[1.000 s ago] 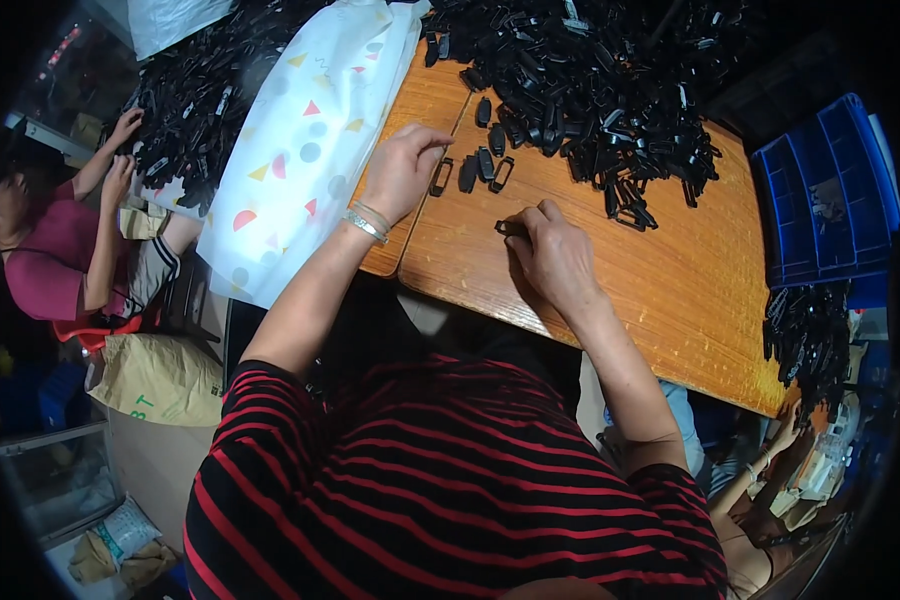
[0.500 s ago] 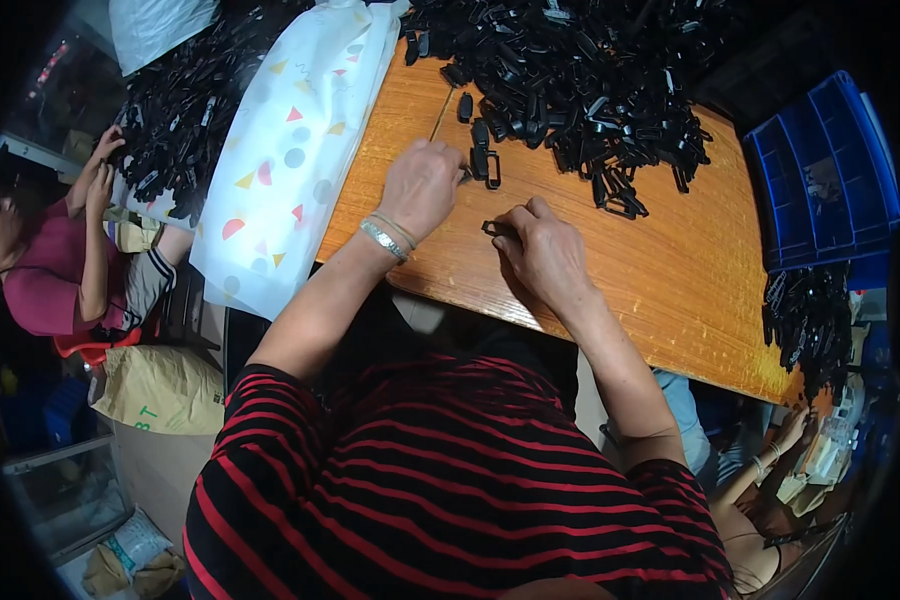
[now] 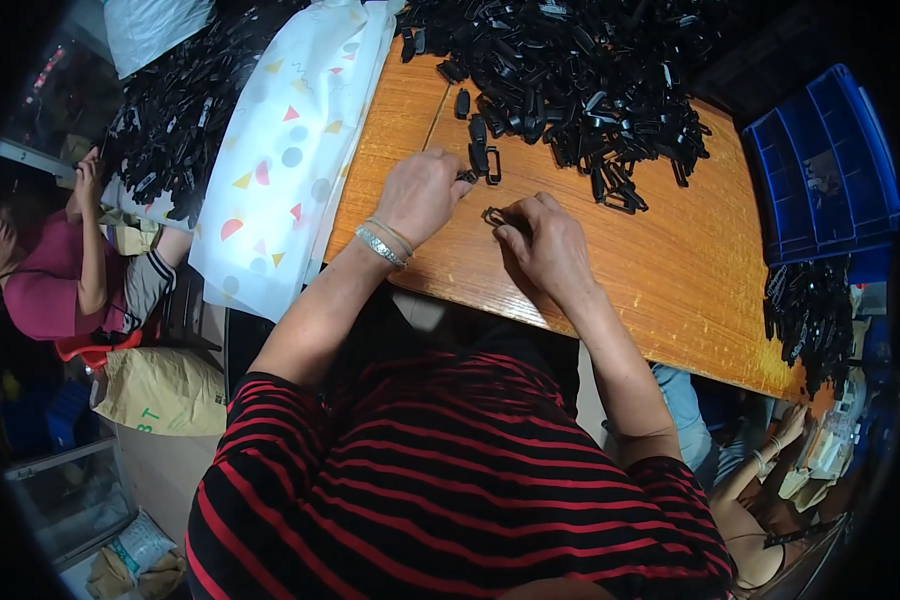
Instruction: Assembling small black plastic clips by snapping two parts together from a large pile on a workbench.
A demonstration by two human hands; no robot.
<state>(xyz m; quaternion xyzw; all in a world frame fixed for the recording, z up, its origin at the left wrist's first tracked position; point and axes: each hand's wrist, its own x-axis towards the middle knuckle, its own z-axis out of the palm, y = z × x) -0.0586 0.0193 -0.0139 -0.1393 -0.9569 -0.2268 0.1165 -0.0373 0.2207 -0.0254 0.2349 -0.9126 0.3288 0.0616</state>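
Note:
My left hand (image 3: pixel 422 198), a bracelet on its wrist, is closed with thumb and fingers pinched on a small black plastic piece (image 3: pixel 467 177), mostly covered by the fingertips. To its right, my right hand (image 3: pixel 552 247) pinches one end of a small black plastic buckle (image 3: pixel 492 216) with an open loop. Both hands are low over the wooden table (image 3: pixel 660 270), a short gap between them. Just beyond the left fingertips lie a black loop-shaped piece (image 3: pixel 494 163) and a few loose solid black pieces (image 3: pixel 463 103).
A large heap of black plastic parts (image 3: pixel 580 80) covers the table's far side. White patterned plastic sheeting (image 3: pixel 270 180) borders the left. At the right stand a blue crate (image 3: pixel 820 170) and another heap (image 3: pixel 810 310). One person (image 3: pixel 60 265) sits at left; another's arm (image 3: pixel 760 465) shows lower right.
My left hand has shifted slightly toward me with its piece. The buckle in my right hand has tilted and moved up a little. At the left, the other person's hands have shifted.

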